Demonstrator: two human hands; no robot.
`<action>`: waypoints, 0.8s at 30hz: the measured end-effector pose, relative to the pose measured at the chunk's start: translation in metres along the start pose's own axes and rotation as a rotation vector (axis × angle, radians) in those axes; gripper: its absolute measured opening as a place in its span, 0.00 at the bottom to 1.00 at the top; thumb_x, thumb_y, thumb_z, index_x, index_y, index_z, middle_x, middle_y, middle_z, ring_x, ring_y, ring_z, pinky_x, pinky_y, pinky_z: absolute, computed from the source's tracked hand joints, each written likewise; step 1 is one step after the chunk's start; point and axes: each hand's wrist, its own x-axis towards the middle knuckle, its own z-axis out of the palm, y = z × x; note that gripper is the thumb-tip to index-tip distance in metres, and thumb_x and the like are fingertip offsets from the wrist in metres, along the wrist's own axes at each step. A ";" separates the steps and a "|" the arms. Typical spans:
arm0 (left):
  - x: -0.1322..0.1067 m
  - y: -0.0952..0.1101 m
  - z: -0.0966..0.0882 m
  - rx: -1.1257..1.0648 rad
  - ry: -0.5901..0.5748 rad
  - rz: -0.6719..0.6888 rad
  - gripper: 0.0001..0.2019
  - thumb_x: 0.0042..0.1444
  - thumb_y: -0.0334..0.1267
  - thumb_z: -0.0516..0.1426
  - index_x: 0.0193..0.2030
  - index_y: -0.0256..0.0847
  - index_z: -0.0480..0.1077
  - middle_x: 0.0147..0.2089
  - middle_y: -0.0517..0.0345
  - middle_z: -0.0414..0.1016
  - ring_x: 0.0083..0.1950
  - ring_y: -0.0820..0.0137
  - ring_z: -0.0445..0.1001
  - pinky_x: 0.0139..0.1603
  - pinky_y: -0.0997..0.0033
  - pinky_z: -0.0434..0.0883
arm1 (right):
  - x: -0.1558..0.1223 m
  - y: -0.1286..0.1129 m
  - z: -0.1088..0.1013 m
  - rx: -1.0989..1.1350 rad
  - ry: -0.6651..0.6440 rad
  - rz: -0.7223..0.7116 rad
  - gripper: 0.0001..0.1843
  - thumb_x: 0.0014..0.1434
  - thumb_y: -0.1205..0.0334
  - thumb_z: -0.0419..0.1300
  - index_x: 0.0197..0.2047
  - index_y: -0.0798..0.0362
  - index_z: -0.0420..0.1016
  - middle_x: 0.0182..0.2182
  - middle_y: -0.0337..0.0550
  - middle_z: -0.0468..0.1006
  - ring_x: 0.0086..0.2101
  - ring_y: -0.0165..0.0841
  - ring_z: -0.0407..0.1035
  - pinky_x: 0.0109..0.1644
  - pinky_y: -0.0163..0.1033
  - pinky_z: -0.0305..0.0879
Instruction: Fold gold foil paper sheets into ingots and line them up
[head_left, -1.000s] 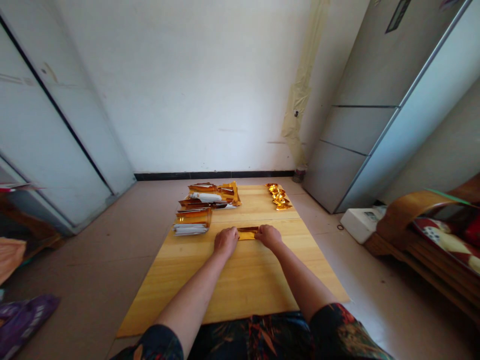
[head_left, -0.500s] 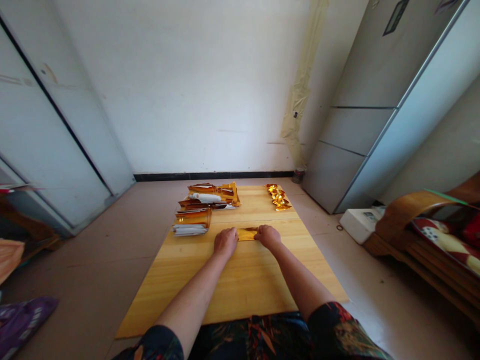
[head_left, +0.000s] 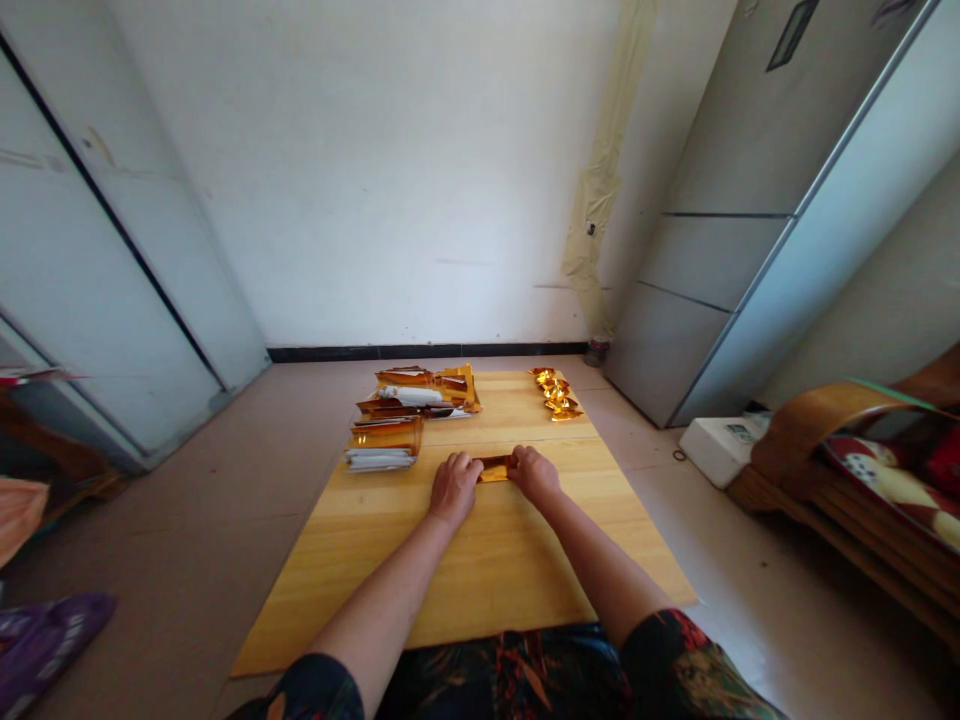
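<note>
Over the last sec, the person's left hand [head_left: 455, 489] and right hand [head_left: 534, 476] are working closer in on a gold-foil strip [head_left: 495, 468]. The strip is showing a darker, glossier brown face and looking narrower than a moment ago, so it's prob being folded or turned over; the exact crease is hidden by the fingers.

Both hands are in a narrow pose, not spread wide: the L is curled over the strip's left end, the R is pinching its right end, and they're holding it flat between them w/ only a short stretch of foil showing. The strip is lying approx mid-board, a bit toward the far half of the wooden board [head_left: 465, 570], its long side running across.

Toward the board's far-left corner, stacks of gold-foil sheets [head_left: 384, 445] are sitting w/ white paper edges showing, and more folded foil pieces [head_left: 427, 390] are lying just beyond them. Along the far-right edge of the board, small ingot-shaped gold-foil pieces [head_left: 556, 392] are lining up in a short row. Off the board's right side, a white box [head_left: 720, 450] is resting on the floor, w/ a bentwood chair [head_left: 825, 440] further out. Floral sleeves [head_left: 675, 665] are reaching in over the board's near edge.
</note>
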 end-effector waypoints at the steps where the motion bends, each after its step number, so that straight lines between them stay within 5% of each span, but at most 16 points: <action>1: 0.000 0.000 0.000 -0.002 -0.006 0.051 0.10 0.61 0.33 0.49 0.38 0.42 0.71 0.40 0.52 0.69 0.45 0.64 0.65 0.44 0.67 0.62 | 0.000 -0.001 0.002 -0.014 0.015 -0.055 0.09 0.61 0.61 0.52 0.42 0.49 0.72 0.41 0.43 0.75 0.39 0.31 0.71 0.36 0.32 0.60; 6: 0.004 0.001 0.000 -0.044 -0.067 0.162 0.11 0.62 0.32 0.49 0.35 0.40 0.72 0.37 0.52 0.70 0.44 0.65 0.65 0.45 0.67 0.63 | 0.002 -0.010 0.008 -0.090 -0.038 -0.208 0.12 0.62 0.67 0.49 0.40 0.50 0.74 0.40 0.45 0.75 0.40 0.32 0.70 0.38 0.32 0.60; 17: -0.016 0.001 -0.006 -0.049 -0.094 0.149 0.13 0.59 0.28 0.48 0.41 0.41 0.73 0.40 0.52 0.73 0.46 0.66 0.67 0.46 0.68 0.65 | 0.007 -0.018 -0.002 0.002 -0.112 -0.047 0.12 0.57 0.60 0.56 0.43 0.52 0.76 0.42 0.48 0.77 0.42 0.35 0.71 0.41 0.33 0.62; 24: -0.017 0.005 -0.007 -0.060 -0.112 0.103 0.13 0.59 0.29 0.49 0.43 0.40 0.73 0.41 0.51 0.74 0.46 0.64 0.68 0.46 0.65 0.65 | 0.004 -0.031 -0.001 0.050 -0.124 0.080 0.24 0.51 0.49 0.62 0.48 0.53 0.73 0.46 0.51 0.75 0.44 0.38 0.72 0.42 0.36 0.64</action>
